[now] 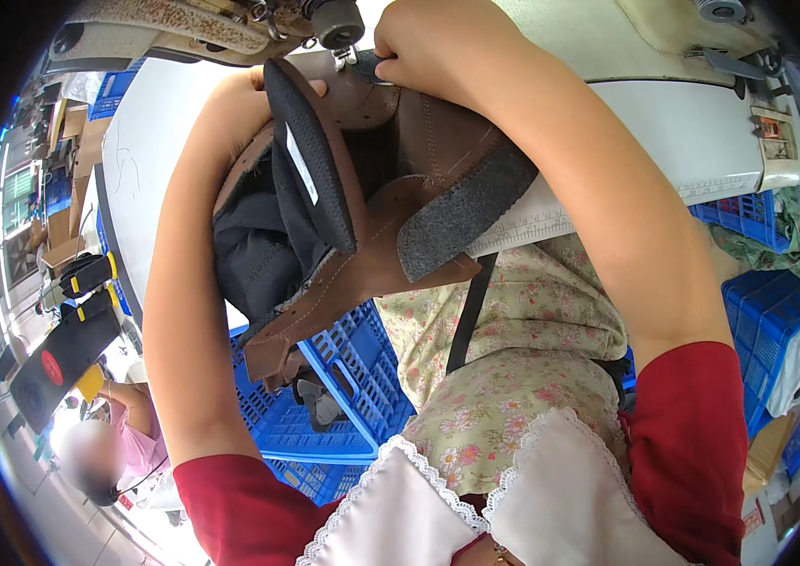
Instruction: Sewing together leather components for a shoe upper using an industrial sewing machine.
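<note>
A brown leather shoe upper (320,304) with black lining lies bunched beneath the sewing machine's presser foot (343,58). Its padded black tongue (332,203) stands up with a white label on it, while a grey fuzzy strap (466,215) hangs toward me. My right hand (419,47) is closed on the upper's edge just right of the presser foot, thumb and fingers pressed together. On the other side my left hand (254,94) grips the upper; the tongue covers part of its fingers. The lining's inside is mostly in shadow.
The white table (150,141) has a ruler scale (551,219) along its near edge. Below it sits a blue crate (357,373) with dark pieces inside. More blue crates (767,325) stand at the right. A co-worker in a pink sleeve (142,441) is at lower left.
</note>
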Action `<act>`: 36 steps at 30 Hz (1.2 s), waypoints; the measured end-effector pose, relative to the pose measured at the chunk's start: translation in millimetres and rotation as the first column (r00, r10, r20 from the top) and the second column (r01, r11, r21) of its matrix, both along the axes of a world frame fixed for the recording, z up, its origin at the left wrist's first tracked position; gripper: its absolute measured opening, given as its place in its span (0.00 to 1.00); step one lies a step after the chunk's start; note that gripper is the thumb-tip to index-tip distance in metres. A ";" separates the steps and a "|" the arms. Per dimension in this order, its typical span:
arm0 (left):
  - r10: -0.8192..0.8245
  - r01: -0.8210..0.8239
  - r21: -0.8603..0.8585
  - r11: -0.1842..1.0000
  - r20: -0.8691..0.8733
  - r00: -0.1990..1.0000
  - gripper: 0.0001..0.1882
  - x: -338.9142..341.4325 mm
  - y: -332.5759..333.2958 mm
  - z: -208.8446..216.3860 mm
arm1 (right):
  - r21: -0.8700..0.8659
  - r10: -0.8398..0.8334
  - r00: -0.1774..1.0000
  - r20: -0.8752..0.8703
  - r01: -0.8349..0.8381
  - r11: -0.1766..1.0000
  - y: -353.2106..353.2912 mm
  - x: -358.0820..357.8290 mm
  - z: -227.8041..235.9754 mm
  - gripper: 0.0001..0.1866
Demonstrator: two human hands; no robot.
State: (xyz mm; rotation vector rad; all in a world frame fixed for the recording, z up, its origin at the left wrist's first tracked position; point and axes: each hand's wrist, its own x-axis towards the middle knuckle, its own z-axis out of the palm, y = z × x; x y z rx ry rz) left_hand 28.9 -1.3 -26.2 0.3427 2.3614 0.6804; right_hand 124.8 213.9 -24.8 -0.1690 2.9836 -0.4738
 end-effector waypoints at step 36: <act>0.207 -0.218 0.003 0.976 0.306 0.929 0.34 11.9 -33.2 8.5 | -0.085 -0.022 0.942 -0.335 -0.006 0.996 -0.1 5.1 -39.8 0.09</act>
